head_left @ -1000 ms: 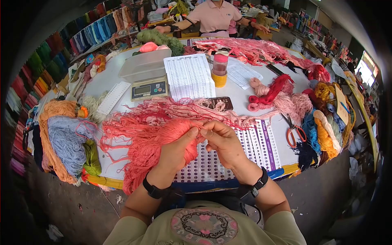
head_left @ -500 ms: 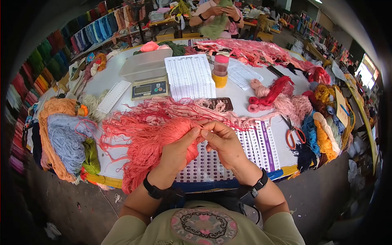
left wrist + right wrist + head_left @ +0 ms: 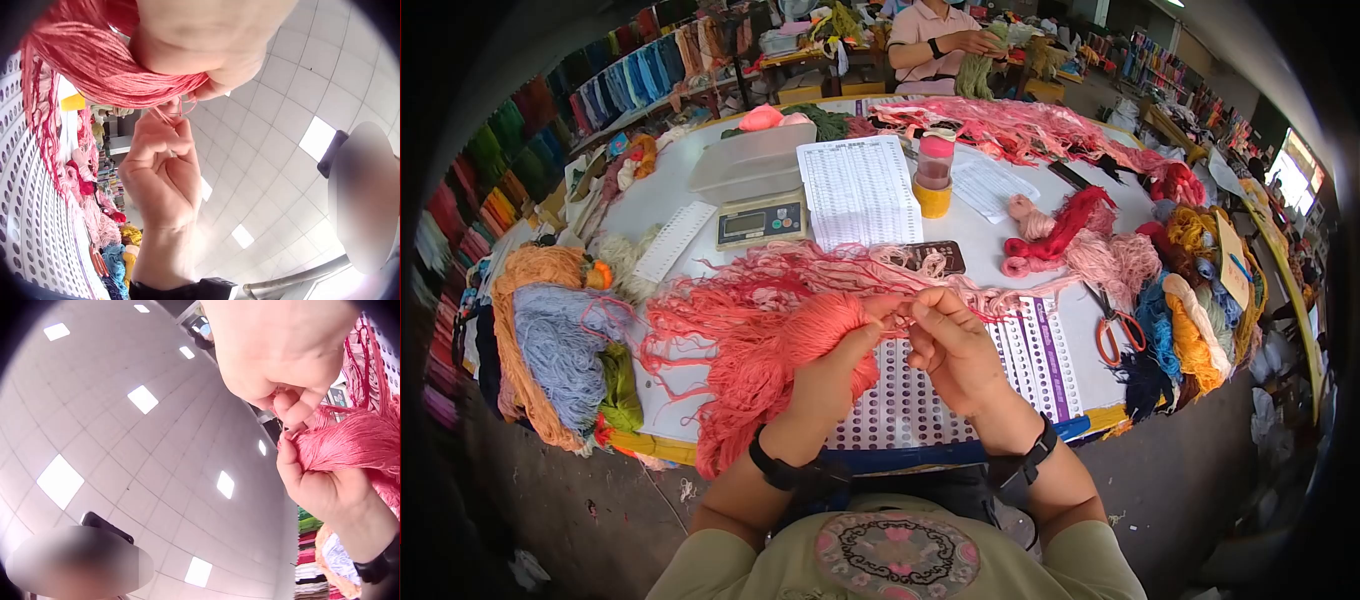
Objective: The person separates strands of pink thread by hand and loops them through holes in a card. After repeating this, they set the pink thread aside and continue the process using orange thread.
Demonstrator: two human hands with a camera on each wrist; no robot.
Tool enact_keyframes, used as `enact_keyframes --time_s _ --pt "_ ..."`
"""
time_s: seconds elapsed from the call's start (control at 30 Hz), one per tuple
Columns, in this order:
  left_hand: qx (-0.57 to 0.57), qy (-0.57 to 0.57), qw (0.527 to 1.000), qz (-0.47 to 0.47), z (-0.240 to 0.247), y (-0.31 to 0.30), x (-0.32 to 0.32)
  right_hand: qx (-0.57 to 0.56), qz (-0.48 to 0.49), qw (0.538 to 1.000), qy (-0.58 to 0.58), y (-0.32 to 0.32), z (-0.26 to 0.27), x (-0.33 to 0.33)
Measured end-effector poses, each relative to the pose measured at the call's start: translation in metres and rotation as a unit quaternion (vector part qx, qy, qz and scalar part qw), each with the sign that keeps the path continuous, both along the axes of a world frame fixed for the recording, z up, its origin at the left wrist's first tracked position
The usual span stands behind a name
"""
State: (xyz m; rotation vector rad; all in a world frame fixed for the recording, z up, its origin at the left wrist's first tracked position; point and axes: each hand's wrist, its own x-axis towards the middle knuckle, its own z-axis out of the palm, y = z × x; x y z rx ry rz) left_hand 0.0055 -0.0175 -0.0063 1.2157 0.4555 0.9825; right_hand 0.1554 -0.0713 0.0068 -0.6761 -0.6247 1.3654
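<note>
My left hand (image 3: 840, 365) grips a thick bundle of coral-pink yarn (image 3: 750, 350), which hangs over the table's front edge; that bundle (image 3: 100, 56) fills the top of the left wrist view. My right hand (image 3: 945, 335) pinches a thin strand (image 3: 169, 115) drawn out of the bundle, fingertips close to the left thumb. The two hands meet above a white punched sample card (image 3: 1025, 350). In the right wrist view the right fingers (image 3: 300, 406) pinch at the yarn (image 3: 356, 440) held by the left hand (image 3: 319, 481).
A digital scale (image 3: 762, 218) under a clear tub, a printed sheet (image 3: 858, 190), a pink-lidded jar (image 3: 935, 170) and orange scissors (image 3: 1115, 335) lie on the round table (image 3: 655, 190). Heaps of coloured yarn (image 3: 560, 330) ring its edges. A person (image 3: 940, 30) works opposite.
My hands have stayed together over the card, with only small finger shifts on the strand. The person opposite has lifted a green yarn skein and moved it right.
</note>
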Motion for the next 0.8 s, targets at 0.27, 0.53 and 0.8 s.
enact_keyframes --time_s 0.27,0.53,0.8 --pt "-0.213 -0.057 0.951 -0.214 0.021 0.037 -0.035 -0.002 -0.115 0.97 -0.215 -0.01 -0.007 0.059" --pt "-0.355 -0.268 0.895 0.031 -0.029 0.139 -0.163 -0.003 -0.28 0.958 -0.062 -0.085 -0.06 0.267" --pt "-0.292 -0.264 0.919 -0.005 -0.008 0.115 -0.091 0.016 -0.415 0.605 -0.679 -0.067 -0.049 0.287"
